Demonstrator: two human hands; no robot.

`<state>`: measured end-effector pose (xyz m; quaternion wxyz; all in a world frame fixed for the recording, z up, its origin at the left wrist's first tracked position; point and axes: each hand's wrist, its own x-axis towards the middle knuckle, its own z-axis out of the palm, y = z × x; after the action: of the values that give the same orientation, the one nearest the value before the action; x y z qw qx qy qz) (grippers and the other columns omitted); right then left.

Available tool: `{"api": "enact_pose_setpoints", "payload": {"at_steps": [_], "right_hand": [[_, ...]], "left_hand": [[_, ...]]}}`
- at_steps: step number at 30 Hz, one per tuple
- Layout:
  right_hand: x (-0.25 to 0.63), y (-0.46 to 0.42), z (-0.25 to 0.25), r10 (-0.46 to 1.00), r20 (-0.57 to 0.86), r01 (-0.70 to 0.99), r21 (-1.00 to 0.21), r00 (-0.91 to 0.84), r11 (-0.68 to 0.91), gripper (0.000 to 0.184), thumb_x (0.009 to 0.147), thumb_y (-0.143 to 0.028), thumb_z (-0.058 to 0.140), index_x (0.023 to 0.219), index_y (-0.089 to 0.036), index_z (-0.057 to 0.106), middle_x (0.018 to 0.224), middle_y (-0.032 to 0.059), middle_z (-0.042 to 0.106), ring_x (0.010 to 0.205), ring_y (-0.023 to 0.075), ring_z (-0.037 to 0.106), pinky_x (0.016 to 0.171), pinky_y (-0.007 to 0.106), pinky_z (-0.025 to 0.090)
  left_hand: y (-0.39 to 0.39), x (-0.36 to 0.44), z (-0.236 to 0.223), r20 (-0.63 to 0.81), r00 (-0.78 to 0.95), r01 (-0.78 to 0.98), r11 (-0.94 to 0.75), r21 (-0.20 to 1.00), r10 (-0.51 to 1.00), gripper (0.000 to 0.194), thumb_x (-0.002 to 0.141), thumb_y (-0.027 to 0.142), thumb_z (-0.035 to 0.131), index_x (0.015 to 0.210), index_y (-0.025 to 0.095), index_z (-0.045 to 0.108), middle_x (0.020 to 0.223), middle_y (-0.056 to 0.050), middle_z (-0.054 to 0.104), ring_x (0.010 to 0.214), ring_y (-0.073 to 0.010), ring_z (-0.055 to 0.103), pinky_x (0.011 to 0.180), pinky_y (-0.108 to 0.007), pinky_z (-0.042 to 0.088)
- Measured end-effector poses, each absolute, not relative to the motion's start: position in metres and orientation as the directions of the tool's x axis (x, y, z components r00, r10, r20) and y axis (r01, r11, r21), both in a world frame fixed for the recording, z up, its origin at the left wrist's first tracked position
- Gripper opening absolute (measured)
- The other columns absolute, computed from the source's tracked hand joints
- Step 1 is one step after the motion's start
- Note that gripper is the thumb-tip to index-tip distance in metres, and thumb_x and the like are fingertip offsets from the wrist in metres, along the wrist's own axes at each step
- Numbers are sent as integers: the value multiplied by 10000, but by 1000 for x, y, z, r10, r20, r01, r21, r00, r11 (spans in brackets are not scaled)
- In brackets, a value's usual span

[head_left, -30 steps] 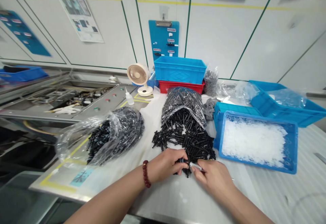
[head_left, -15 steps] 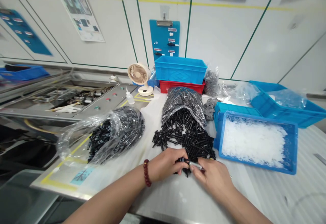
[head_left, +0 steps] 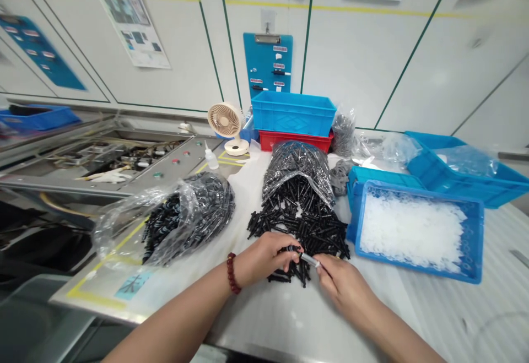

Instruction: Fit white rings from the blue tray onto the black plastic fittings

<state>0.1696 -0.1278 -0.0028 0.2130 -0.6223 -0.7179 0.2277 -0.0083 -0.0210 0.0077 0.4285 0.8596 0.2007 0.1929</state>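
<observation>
Head view. Item: black plastic part w/ clear tip (head_left: pixel 305 256), held between both hands at near edge of pile. Long axis runs roughly L-R across the view, slightly tilted; clear tip points to person's R and a little down, black end to L.

L hand (head_left: pixel 264 259): fingers closed round black body, clamped on it. Red bead bracelet (head_left: pixel 232 272) on L wrist. R hand (head_left: pixel 344 290): fingertips (head_left: pixel 321 270) closed in at clear end and touching it; firmness of grip cannot be told.

Around: loose pile of black parts (head_left: pixel 308 231) sits just beyond hands, a few strays under L hand, none blocking item. Pile spills from mouth of clear poly bag (head_left: pixel 295 166). 2nd poly bag of black parts (head_left: pixel 185 221) lies to L, well apart from hands. To R, blue tray (head_left: pixel 418 191) holds white translucent rings (head_left: pixel 413 232), near R hand but not touching. Beyond pile, blue crate (head_left: pixel 293 113) stands on red crate (head_left: pixel 289 142), w/ small desk fan (head_left: pixel 225 120) and dropper bottle (head_left: pixel 211 159) to their L.

Vs earlier frame: item and L hand sit slightly further up and L; R hand approx. unchanged.
</observation>
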Motion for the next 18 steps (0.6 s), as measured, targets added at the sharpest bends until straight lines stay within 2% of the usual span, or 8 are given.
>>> {"api": "enact_pose_setpoints", "payload": {"at_steps": [4,8,14,18], "right_hand": [[169,-129,-4,994,-2,843,-531,-106,89,289,904,-294,309,706,-194,494,668,13,571,589,126,497,538,233,294],[168,-128,-3,998,-33,897,-441,-53,33,283,881,-286,363,639,-190,475,605,1,550,558,118,485,520,241,251],[169,-128,-2,990,-30,849,-519,-138,102,287,919,-270,275,760,-197,503,719,8,589,640,124,522,568,222,309],[167,-129,0,990,-3,849,-516,-138,116,260,919,-250,278,851,-202,525,780,16,597,702,135,540,608,231,332]], "left_hand": [[-24,-8,11,143,854,168,-525,834,501,155,850,166,484,793,129,623,556,26,577,489,-74,550,576,-154,424],[-26,-8,10,103,868,181,-503,845,485,158,852,170,469,809,131,616,581,17,596,494,-77,553,562,-155,425],[-23,-9,6,99,855,193,-490,850,508,142,853,183,478,826,131,608,605,12,607,499,-82,562,571,-163,434],[-24,-10,8,117,861,185,-519,835,495,149,859,182,477,812,135,610,561,24,582,502,-82,557,596,-164,434]]}}
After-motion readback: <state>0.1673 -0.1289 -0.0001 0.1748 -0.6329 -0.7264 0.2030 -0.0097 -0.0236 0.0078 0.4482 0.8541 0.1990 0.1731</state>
